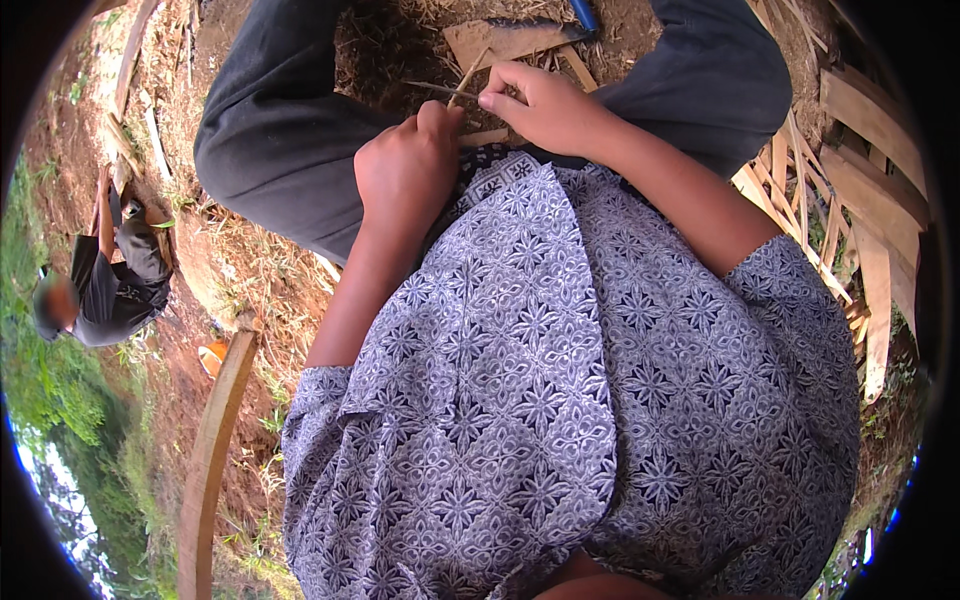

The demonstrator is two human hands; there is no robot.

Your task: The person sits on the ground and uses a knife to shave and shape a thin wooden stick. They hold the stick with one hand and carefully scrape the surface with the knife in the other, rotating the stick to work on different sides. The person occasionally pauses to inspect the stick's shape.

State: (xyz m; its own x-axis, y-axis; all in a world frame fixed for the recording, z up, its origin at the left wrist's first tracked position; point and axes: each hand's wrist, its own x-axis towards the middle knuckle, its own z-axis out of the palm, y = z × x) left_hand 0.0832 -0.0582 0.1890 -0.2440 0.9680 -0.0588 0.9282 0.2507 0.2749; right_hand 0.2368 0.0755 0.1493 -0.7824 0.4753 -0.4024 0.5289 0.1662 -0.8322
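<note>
My left hand is closed in a fist round a thin light wooden stick, which sticks up past the knuckles. Close beside it, my right hand is closed in a pinch, thumb against the fingers. From that pinch a narrow greyish strip runs leftward across the stick. Whether the strip is a blade or a sliver of wood I cannot tell. Both hands are in front of my lap, between my bent knees.
A flat wooden board lies on the ground beyond my hands, near a blue cylindrical object. Split wood pieces are heaped at right. A long curved plank stands at left. Farther left, another person sits on the slope.
</note>
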